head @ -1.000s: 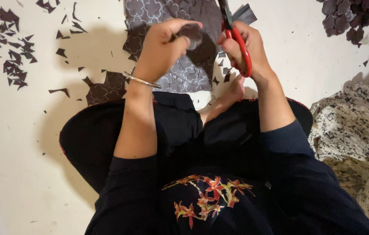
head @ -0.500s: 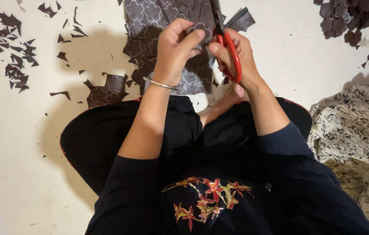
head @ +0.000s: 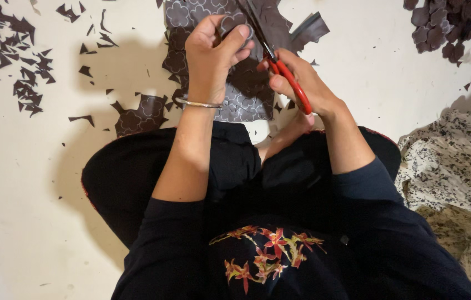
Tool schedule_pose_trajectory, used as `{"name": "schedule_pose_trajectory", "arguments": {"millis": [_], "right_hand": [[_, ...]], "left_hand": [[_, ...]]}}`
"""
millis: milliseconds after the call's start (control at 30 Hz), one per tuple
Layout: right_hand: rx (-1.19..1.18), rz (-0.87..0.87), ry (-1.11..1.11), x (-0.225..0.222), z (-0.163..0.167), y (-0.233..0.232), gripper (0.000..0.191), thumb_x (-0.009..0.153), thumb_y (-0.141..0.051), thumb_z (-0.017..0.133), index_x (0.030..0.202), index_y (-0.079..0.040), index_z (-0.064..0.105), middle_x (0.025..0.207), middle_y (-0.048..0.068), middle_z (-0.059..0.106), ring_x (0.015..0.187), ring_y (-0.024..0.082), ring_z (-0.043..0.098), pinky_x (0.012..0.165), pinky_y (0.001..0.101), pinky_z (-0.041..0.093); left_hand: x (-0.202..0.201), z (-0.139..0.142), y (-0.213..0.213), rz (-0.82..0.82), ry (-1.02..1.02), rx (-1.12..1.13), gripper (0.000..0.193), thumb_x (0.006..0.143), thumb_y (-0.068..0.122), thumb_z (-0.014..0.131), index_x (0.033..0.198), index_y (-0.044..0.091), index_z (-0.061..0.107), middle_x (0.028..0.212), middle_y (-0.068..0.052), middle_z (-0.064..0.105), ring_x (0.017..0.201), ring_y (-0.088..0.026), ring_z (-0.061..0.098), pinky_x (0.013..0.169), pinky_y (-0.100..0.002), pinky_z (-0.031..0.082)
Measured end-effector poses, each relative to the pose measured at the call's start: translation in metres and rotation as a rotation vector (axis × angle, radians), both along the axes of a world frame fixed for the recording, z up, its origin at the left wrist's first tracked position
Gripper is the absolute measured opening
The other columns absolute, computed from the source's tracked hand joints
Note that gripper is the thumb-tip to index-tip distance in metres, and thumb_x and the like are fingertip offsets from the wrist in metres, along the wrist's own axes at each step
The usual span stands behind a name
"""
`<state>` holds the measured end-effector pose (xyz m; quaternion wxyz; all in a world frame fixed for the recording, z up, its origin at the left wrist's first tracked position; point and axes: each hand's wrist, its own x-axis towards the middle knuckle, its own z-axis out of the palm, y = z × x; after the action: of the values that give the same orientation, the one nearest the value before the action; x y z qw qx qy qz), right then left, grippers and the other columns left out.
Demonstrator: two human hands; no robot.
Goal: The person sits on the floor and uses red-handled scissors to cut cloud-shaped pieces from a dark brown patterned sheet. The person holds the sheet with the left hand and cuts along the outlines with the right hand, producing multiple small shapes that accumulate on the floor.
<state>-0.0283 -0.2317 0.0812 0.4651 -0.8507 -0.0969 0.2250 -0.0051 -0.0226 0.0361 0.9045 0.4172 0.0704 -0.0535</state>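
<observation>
Both hands work at the 12 o'clock edge of the view, above the person's lap. Left hand (head: 213, 53) is closed, pinching a dark brown flower-patterned sheet (head: 235, 94) between thumb and fingers. Right hand (head: 302, 83) grips red-handled scissors (head: 280, 69), fingers through the loops. Scissors' long axis runs diagonally, blades pointing toward 11 o'clock into the sheet, handles toward 5 o'clock. Dark scraps (head: 19, 83) lie scattered on the pale floor (head: 24, 194) at 10 o'clock; cut flower pieces (head: 446, 28) are piled at 1 o'clock
</observation>
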Motion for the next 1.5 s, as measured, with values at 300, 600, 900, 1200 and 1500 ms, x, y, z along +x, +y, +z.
{"name": "schedule_pose_trajectory", "arguments": {"millis": [300,600,900,1200,1500], "right_hand": [[0.039,0.075,0.011,0.002,0.009,-0.001,0.092,0.081,-0.090,0.058,0.119,-0.006,0.065,0.090,0.001,0.056,0.085,0.015,0.060,0.076,0.0318,0.051],[0.100,0.132,0.031,0.001,0.013,0.003,0.086,0.086,-0.088,0.052,0.113,-0.007,0.063,0.081,-0.001,0.053,0.073,0.011,0.055,0.066,0.0279,0.048],[0.123,0.109,0.014,0.000,0.008,0.004,0.091,0.081,-0.095,0.045,0.101,-0.007,0.061,0.064,-0.003,0.047,0.054,0.008,0.052,0.051,0.0238,0.046],[0.150,0.142,0.056,0.000,0.013,0.005,0.098,0.081,-0.097,0.041,0.109,-0.005,0.060,0.070,-0.001,0.050,0.059,0.010,0.054,0.055,0.0252,0.047],[0.174,0.165,0.109,0.000,0.019,0.003,0.101,0.080,-0.098,0.040,0.115,-0.005,0.060,0.072,0.000,0.049,0.063,0.012,0.053,0.056,0.0274,0.045]], "left_hand": [[0.001,0.003,0.001,0.010,-0.021,-0.013,0.011,0.094,0.007,0.076,0.100,0.001,0.069,0.090,-0.007,0.074,0.077,-0.012,0.073,0.069,-0.024,0.062],[0.000,0.008,0.003,0.003,-0.007,-0.013,0.011,0.092,0.006,0.076,0.097,0.000,0.068,0.089,-0.008,0.074,0.074,-0.012,0.073,0.067,-0.023,0.061],[-0.002,0.008,0.001,0.001,-0.041,-0.056,0.012,0.094,0.005,0.074,0.101,-0.001,0.067,0.091,-0.009,0.073,0.077,-0.013,0.073,0.069,-0.024,0.062],[-0.001,0.006,0.001,-0.010,-0.014,-0.088,0.010,0.093,0.005,0.075,0.097,0.000,0.066,0.090,-0.008,0.073,0.076,-0.013,0.073,0.069,-0.025,0.061],[-0.002,0.007,0.003,-0.032,-0.015,-0.069,0.009,0.093,0.004,0.075,0.095,0.001,0.067,0.086,-0.007,0.073,0.073,-0.013,0.072,0.067,-0.025,0.060]]}}
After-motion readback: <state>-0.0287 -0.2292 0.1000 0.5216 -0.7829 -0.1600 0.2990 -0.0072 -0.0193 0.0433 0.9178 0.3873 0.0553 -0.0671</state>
